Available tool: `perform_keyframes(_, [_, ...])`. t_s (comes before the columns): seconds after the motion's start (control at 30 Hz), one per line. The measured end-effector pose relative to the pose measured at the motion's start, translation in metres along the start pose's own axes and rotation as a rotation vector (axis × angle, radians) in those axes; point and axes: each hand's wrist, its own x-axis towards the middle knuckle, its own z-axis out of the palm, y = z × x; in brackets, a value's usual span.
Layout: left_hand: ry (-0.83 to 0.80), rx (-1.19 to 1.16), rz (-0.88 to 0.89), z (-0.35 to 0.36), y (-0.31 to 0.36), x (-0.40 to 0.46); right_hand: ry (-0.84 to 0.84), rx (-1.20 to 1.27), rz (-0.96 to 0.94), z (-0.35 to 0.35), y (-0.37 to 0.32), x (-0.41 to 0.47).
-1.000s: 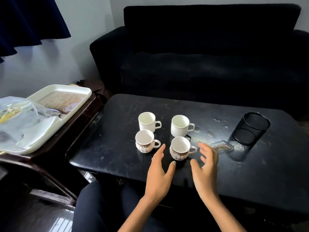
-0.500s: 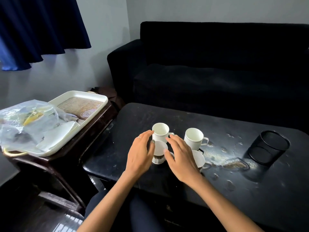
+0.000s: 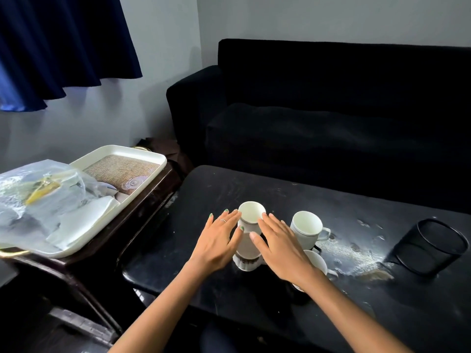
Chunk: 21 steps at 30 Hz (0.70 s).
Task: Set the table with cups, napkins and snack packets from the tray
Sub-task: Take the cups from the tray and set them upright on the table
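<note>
Several white cups stand grouped on the black coffee table (image 3: pixel 254 314). My left hand (image 3: pixel 219 242) and my right hand (image 3: pixel 279 244) flank the two left cups with fingers stretched out flat. The back-left cup (image 3: pixel 251 215) shows at my fingertips. The ribbed front-left cup (image 3: pixel 246 262) sits between my palms, and my left thumb touches it. A plain back-right cup (image 3: pixel 307 228) stands free. My right wrist covers most of the front-right cup (image 3: pixel 318 262). The white tray (image 3: pixel 159 159) at the left holds white napkins (image 3: pixel 84 220) and a clear plastic bag (image 3: pixel 38 192) of packets.
The tray rests on a dark wooden side table (image 3: pixel 145 207) left of the coffee table. A black mesh holder (image 3: pixel 430 247) stands at the right, with a wet patch (image 3: pixel 356 256) beside it. A black sofa (image 3: pixel 331 123) runs behind the table.
Both hands moved from the front-right cup to the left pair of cups and then stretched farther along them. The view turned left and closer.
</note>
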Motion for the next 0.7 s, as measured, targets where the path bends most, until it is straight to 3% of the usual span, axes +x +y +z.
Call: perform_keyframes(0.7, [-0.137,0.093,-0.002,0.010,0.011,0.063,-0.002,-0.245,0.066,-0.016,0.028,0.045])
